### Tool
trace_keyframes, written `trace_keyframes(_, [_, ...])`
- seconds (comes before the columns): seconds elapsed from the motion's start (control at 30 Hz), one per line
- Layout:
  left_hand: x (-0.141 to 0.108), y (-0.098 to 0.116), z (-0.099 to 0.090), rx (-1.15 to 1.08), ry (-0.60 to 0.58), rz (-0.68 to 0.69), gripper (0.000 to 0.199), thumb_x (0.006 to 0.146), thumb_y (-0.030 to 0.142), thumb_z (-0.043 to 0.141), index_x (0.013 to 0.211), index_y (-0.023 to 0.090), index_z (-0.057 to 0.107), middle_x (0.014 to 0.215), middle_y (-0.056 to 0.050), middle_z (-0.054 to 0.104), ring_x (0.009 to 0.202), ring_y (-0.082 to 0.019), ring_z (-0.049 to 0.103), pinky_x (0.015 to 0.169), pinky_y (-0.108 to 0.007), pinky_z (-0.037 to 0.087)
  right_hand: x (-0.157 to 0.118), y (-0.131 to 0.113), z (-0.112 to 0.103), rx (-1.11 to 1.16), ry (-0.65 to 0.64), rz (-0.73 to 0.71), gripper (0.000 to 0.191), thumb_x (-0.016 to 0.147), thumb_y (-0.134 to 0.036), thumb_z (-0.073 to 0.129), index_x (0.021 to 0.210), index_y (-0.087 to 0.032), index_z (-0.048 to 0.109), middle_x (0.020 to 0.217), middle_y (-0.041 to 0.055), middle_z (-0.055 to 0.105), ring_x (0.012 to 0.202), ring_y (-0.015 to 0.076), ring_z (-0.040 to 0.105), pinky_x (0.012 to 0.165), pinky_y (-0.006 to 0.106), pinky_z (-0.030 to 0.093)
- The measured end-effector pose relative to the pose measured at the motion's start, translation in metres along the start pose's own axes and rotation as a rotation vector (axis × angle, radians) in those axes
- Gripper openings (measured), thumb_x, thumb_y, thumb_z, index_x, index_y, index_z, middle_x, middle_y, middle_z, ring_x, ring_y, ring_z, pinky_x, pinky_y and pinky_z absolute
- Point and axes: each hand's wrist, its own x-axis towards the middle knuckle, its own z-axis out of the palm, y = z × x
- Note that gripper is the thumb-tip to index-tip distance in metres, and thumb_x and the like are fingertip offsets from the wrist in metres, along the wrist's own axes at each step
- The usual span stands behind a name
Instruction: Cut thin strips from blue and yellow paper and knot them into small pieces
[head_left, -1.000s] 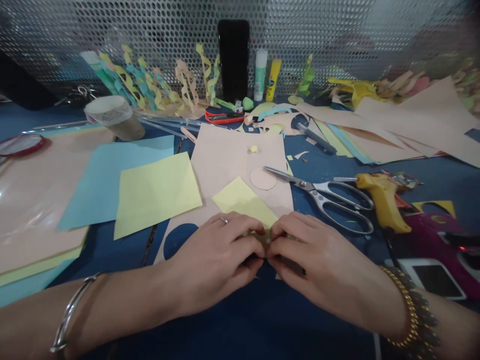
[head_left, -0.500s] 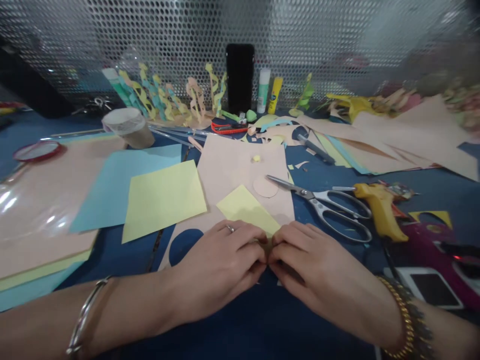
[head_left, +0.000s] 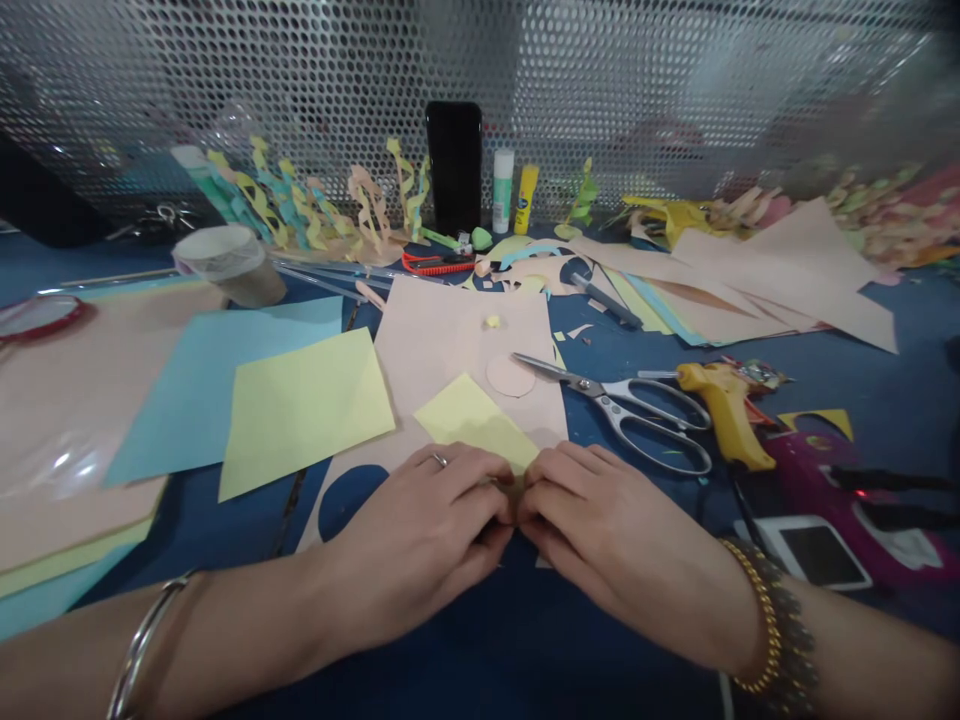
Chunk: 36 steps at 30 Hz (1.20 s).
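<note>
**Left hand** [head_left: 409, 545]: fingers [head_left: 480, 490] together, clamped w/ right hand's on the lower end of the pale yellow paper sheet. Thin silver ring [head_left: 439, 460] on 1 finger; silver bangle [head_left: 146, 645] on wrist.

**Right hand** [head_left: 622, 545]: fingers together, same clamp, tips meeting left's. Gold beaded bracelet [head_left: 765, 620] on wrist.

**Held item:** pale yellow paper sheet [head_left: 469, 420], tilted, at hands' 12 o'clock, on pale pink paper sheet [head_left: 457, 340]. Lower end hidden by fingers; fold cannot be confirmed.

**Change:** clamp unchanged; hands hold same spot. Only camera view has shifted.

**Counts:** steel scissors [head_left: 622, 410], qty 1, at R hand's 1 o'clock; yellow glue gun [head_left: 727, 410], qty 1, at R hand's 2 o'clock; glue sticks [head_left: 504, 190], qty 2, far 12 o'clock; upright black phone [head_left: 454, 165], qty 1; loose square pale yellow paper sheet [head_left: 304, 410], qty 1, at L hand's 11 o'clock.

**Surface:** dark blue tabletop [head_left: 885, 400].
</note>
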Motion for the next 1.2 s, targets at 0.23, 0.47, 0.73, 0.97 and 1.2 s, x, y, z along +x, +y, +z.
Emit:
trace_keyframes(0.23, [0.002,0.002,-0.003,0.050,-0.036,0.010,0.015,0.091,0.017,0.046,0.084,0.017,0.059,0.099,-0.007,0.064,0.101,-0.021,0.058,0.083,-0.039,0.045,0.000,0.005,-0.002,0.082,-0.003,-0.011,0.011,0.089,-0.016,0.050,0.088,-0.017,0.061,0.091,0.0057,0.057,0.087,0.0226,0.052,0.077,0.042,0.045])
trace_keyframes(0.47, [0.000,0.001,0.001,-0.011,-0.058,-0.058,0.015,0.092,0.021,0.045,0.088,0.018,0.059,0.111,-0.006,0.061,0.104,-0.022,0.057,0.089,-0.042,0.043,-0.001,0.003,0.003,-0.052,0.031,-0.083,0.007,0.086,-0.014,0.055,0.083,-0.016,0.061,0.087,0.0052,0.058,0.082,0.0226,0.053,0.071,0.041,0.047])
trace_keyframes(0.73, [0.000,0.000,0.000,-0.029,-0.055,-0.077,0.012,0.091,0.022,0.048,0.092,0.017,0.059,0.113,-0.005,0.060,0.102,-0.022,0.057,0.091,-0.042,0.042,-0.004,0.002,0.011,-0.234,0.033,-0.126,0.005,0.087,-0.015,0.054,0.087,-0.017,0.058,0.090,0.0046,0.057,0.082,0.0245,0.052,0.065,0.041,0.044])
trace_keyframes(0.97, [0.000,-0.001,0.001,-0.047,-0.056,-0.084,0.010,0.089,0.022,0.049,0.089,0.018,0.058,0.112,-0.004,0.059,0.101,-0.022,0.057,0.089,-0.042,0.042,-0.002,0.002,0.010,-0.247,0.042,-0.128,0.002,0.084,-0.015,0.058,0.084,-0.017,0.057,0.087,0.0042,0.056,0.079,0.0240,0.051,0.063,0.040,0.043])
trace_keyframes(1.2, [0.000,0.000,0.001,-0.038,-0.072,-0.090,0.008,0.088,0.021,0.050,0.088,0.018,0.058,0.111,-0.005,0.059,0.101,-0.024,0.057,0.088,-0.044,0.042,0.000,0.000,0.006,-0.198,0.030,-0.077,0.003,0.083,-0.015,0.058,0.081,-0.017,0.058,0.083,0.0036,0.055,0.078,0.0244,0.051,0.062,0.040,0.043])
